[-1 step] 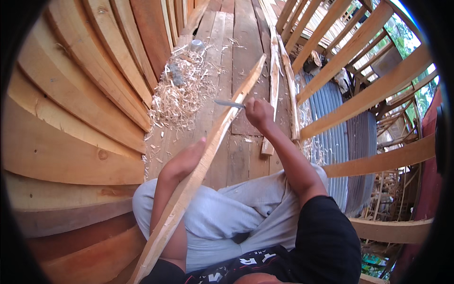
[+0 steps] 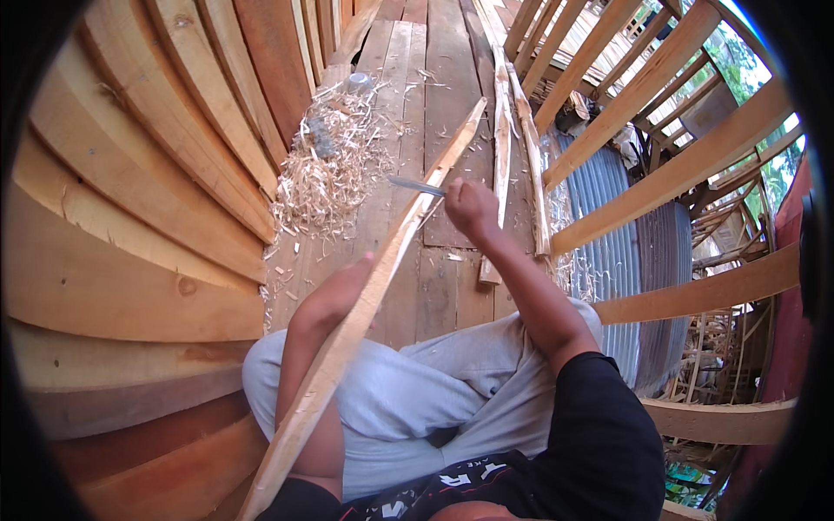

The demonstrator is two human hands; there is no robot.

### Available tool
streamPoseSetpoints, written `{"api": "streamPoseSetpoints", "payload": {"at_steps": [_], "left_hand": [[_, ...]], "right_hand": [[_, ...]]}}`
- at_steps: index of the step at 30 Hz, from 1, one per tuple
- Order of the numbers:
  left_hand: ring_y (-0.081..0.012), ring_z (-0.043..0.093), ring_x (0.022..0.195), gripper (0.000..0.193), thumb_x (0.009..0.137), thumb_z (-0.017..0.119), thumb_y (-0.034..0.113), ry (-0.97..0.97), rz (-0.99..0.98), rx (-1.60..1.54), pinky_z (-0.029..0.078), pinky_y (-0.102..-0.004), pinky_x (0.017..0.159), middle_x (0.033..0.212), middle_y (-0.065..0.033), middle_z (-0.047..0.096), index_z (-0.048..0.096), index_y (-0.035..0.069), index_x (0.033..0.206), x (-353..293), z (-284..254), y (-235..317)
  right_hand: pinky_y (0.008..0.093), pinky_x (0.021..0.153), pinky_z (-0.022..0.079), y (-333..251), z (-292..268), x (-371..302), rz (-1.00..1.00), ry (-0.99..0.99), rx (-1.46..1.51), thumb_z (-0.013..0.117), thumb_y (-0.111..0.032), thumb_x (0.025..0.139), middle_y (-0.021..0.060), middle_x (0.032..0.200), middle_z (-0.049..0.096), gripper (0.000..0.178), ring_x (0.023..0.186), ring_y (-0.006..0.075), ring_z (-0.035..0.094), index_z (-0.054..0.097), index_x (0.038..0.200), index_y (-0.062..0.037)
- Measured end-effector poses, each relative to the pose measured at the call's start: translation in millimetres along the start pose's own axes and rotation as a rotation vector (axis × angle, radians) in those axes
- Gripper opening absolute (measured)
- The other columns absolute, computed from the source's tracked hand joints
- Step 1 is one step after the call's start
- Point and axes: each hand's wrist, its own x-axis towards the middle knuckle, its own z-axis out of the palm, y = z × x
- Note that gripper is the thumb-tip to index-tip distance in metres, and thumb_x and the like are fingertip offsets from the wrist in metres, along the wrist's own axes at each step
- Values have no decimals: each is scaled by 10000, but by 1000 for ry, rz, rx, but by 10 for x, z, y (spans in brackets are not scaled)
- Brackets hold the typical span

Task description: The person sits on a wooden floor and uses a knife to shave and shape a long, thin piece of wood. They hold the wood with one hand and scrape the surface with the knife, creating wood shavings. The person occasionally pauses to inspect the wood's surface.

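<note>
A long, pale wooden pole (image 2: 347, 334) slants from beside my left shoulder up to a tapered far end above the floor. My left hand (image 2: 346, 282) grips it at about mid-length from the left and underneath; most of its fingers are hidden behind the wood. In my right hand (image 2: 472, 208), a closed fist wraps the handle of a knife (image 2: 417, 185). Its blade points left and lies across the pole, touching or just over a freshly cut, lighter stretch. The handle is covered by my fingers.
A heap of wood shavings (image 2: 321, 178) lies on the plank floor (image 2: 395, 300) at the left, with a grey lump (image 2: 321, 139) and a small metal cup (image 2: 359, 82). Wooden strips (image 2: 502, 156) lie to the right. Boards (image 2: 130, 273) wall the left; a slatted railing (image 2: 665, 208) bounds the right.
My right hand and the knife have shifted very slightly left and up along the pole. The left hand keeps its grip in nearly the same place.
</note>
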Motion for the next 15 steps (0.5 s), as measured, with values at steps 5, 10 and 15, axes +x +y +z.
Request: {"api": "streamPoseSetpoints", "payload": {"at_steps": [5, 10, 15], "left_hand": [[-154, 530, 425, 470, 1043, 330, 501, -7, -10, -24, 438, -281, 381, 594, -55, 534, 514, 77, 952, -2, 62, -4], [-142, 524, 418, 462, 1045, 329, 496, 25, -19, 33, 421, -270, 359, 575, -36, 519, 517, 82, 959, -63, 35, 59], [-138, 521, 416, 475, 1044, 340, 490, 22, -50, -49, 429, -266, 367, 589, -38, 526, 535, 68, 949, -26, 31, 1]], "right_hand": [[531, 677, 505, 85, 3, 12, 38, 20, 51, 319, -313, 979, 259, 688, 630, 552, 667, 465, 616, 653, 679, 8], [548, 633, 497, 200, 60, -4, -11, 54, 5, 358, -301, 961, 270, 661, 613, 537, 619, 463, 610, 644, 632, 12], [530, 577, 504, 222, 161, 178, -153, 240, -86, 395, -268, 937, 261, 565, 569, 529, 532, 444, 596, 595, 529, 2]]}}
